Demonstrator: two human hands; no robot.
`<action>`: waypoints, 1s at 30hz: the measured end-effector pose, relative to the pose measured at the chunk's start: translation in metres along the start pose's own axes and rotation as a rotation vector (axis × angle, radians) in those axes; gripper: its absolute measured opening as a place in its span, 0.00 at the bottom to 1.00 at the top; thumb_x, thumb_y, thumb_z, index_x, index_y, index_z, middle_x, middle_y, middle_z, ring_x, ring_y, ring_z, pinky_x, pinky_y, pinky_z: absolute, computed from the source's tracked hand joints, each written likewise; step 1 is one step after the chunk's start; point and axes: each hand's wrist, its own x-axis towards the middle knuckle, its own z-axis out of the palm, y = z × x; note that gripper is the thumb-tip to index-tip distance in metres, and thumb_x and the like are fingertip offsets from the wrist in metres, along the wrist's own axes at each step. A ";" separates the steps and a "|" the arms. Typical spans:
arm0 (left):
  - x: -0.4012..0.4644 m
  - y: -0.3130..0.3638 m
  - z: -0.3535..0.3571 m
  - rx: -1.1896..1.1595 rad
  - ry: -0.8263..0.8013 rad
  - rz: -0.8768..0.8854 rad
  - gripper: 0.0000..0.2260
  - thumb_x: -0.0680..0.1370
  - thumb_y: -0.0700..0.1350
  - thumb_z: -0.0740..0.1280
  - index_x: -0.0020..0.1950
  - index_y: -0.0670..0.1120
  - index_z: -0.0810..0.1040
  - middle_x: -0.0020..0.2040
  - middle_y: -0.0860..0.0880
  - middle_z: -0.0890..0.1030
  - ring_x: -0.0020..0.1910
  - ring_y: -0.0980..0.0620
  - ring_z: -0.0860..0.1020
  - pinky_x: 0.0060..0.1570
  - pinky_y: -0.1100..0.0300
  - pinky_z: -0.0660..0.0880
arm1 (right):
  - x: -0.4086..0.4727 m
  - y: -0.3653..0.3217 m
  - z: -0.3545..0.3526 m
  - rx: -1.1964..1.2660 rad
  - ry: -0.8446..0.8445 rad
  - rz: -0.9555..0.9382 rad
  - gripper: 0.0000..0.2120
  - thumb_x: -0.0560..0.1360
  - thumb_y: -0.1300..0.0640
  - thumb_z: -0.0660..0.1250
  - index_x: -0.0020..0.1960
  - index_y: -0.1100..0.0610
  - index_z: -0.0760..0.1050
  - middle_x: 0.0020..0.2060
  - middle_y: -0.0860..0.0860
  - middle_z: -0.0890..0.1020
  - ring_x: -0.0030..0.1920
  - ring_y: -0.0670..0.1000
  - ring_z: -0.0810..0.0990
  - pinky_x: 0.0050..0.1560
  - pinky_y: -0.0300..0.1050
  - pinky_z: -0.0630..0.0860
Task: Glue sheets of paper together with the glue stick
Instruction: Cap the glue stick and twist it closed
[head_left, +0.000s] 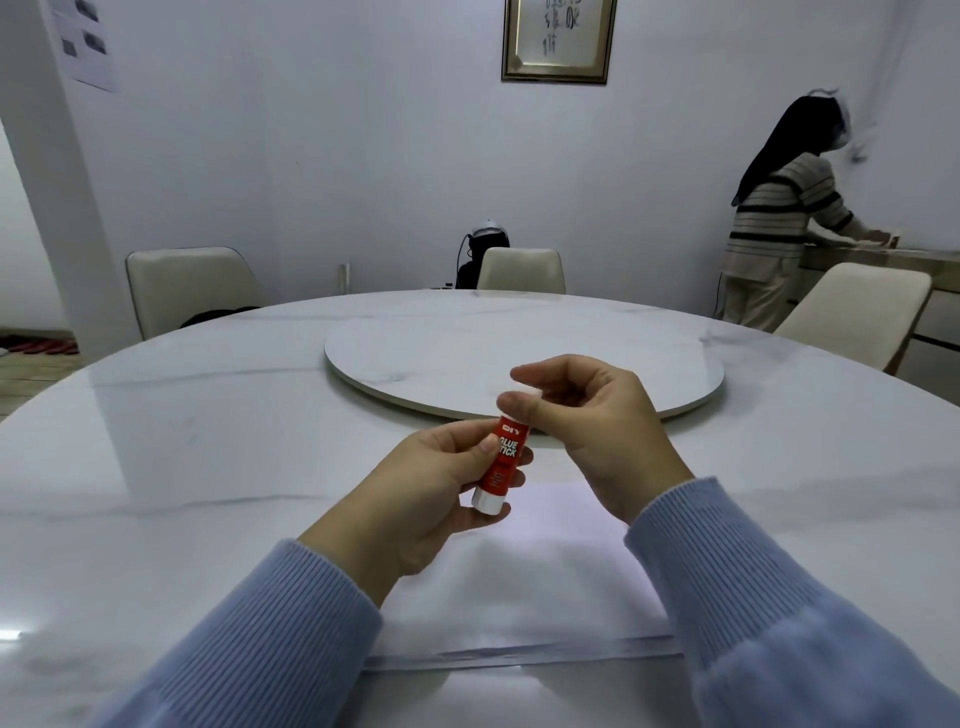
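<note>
Held above the white paper sheets (524, 587), the small red-labelled plastic glue stick (501, 462), judged light, rigid and slick, is gripped mid-barrel by the left hand (415, 499) while the right hand (587, 431) pinches its cap end.

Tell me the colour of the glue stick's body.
Red with white lettering, white at the base; the glue stick shows in the head view.

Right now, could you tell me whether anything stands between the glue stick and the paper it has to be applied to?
Only its cap, as far as I can see. The left hand grips the glue stick above the paper, and the right hand pinches the cap end. Nothing lies on the visible part of the sheet.
</note>
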 end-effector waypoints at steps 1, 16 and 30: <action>0.001 0.000 0.001 -0.001 0.003 0.001 0.09 0.78 0.41 0.62 0.50 0.46 0.82 0.43 0.47 0.86 0.41 0.52 0.82 0.42 0.51 0.80 | 0.000 0.002 0.001 -0.008 0.024 0.022 0.08 0.64 0.56 0.77 0.43 0.53 0.82 0.36 0.49 0.82 0.41 0.48 0.81 0.45 0.41 0.81; 0.004 0.000 0.000 -0.099 -0.021 0.048 0.10 0.69 0.45 0.67 0.46 0.44 0.84 0.45 0.44 0.86 0.44 0.46 0.84 0.43 0.53 0.82 | 0.002 0.007 0.011 0.518 0.020 0.194 0.15 0.61 0.55 0.74 0.46 0.58 0.81 0.40 0.54 0.83 0.41 0.52 0.81 0.40 0.44 0.79; 0.002 0.002 0.002 -0.105 -0.012 0.040 0.09 0.75 0.41 0.64 0.43 0.45 0.85 0.44 0.45 0.86 0.42 0.48 0.84 0.43 0.53 0.81 | 0.003 0.008 0.009 0.389 0.059 0.185 0.19 0.61 0.52 0.73 0.50 0.56 0.80 0.40 0.53 0.83 0.46 0.53 0.80 0.54 0.50 0.77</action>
